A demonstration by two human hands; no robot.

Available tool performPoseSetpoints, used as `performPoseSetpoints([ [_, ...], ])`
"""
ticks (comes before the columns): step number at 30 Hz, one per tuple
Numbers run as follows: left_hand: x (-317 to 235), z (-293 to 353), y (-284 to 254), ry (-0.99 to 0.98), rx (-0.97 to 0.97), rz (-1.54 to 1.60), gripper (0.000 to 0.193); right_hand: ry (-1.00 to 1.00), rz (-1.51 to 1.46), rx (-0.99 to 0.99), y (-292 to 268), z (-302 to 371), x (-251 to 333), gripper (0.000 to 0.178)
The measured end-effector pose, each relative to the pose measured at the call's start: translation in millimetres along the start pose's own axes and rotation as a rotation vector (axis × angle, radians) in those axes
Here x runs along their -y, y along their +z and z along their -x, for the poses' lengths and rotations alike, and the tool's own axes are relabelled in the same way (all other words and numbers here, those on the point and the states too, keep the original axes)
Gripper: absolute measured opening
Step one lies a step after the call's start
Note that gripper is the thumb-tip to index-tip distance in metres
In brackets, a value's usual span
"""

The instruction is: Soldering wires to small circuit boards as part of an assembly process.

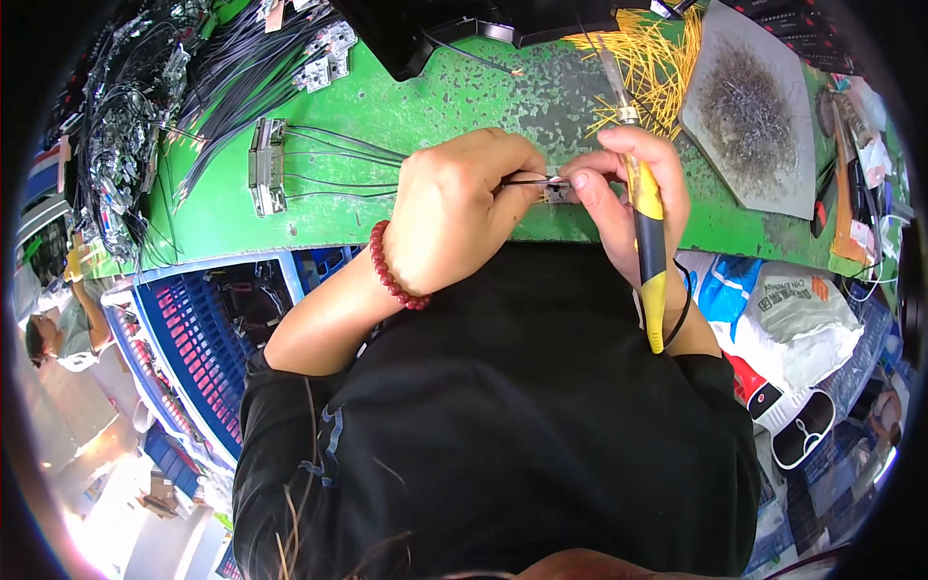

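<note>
Soldering iron (652,253), long and slim, a yellow handle banded black, sits at two o'clock, shaft aimed near twelve, the right hand (622,206) closed around it. At twelve, the left hand (469,198) pinches thumb and fingers together on a dark wire (525,182). Toward ten lies a grey connector block (268,169), trailing thin black leads (338,182).
</note>
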State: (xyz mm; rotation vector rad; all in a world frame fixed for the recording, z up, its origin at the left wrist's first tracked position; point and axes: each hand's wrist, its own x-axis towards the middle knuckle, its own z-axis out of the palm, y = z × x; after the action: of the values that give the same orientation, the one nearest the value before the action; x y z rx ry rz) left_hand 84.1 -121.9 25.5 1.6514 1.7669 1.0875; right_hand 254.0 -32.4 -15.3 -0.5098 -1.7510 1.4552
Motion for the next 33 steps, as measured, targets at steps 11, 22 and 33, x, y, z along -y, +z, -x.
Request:
performPoseSetpoints([
  [11, 5, 3, 3, -0.076, 0.041, 0.048, 0.004, -0.042, -0.022, -0.075, 0, 6, -2, 0.036],
  [22, 7, 5, 8, -0.139, -0.026, 0.148, 0.007, 0.059, -0.111, -0.005, -1, 2, -1, 0.036],
  [33, 5, 5, 7, -0.126, -0.054, 0.157, 0.006, 0.054, 0.132, 0.081, -1, 1, 1, 0.044],
])
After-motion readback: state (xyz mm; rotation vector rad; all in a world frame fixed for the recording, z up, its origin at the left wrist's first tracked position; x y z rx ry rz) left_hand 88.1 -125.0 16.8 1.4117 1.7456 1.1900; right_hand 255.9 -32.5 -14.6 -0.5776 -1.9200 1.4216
